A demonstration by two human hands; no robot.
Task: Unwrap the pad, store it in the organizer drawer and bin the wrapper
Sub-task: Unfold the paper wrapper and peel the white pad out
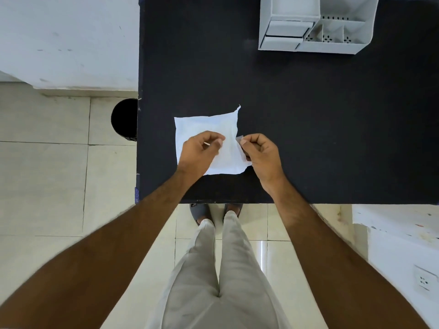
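Note:
A white wrapped pad (209, 125) lies flat on the black table (308, 127), near its front edge. My left hand (199, 150) rests on the pad's left-middle, fingers curled and pinching the wrapper. My right hand (260, 153) pinches a small greyish tab at the wrapper's right edge. The white organizer (316, 27) stands at the table's far right, with a drawer (285, 32) on its left side and open compartments on its right. A black bin (124, 119) stands on the floor against the table's left edge.
The table's left edge runs just beside the bin. A white wall or cabinet sits at the far left, tiled floor below. My legs and sandals stand at the table's front edge. A white surface with a socket is at the lower right.

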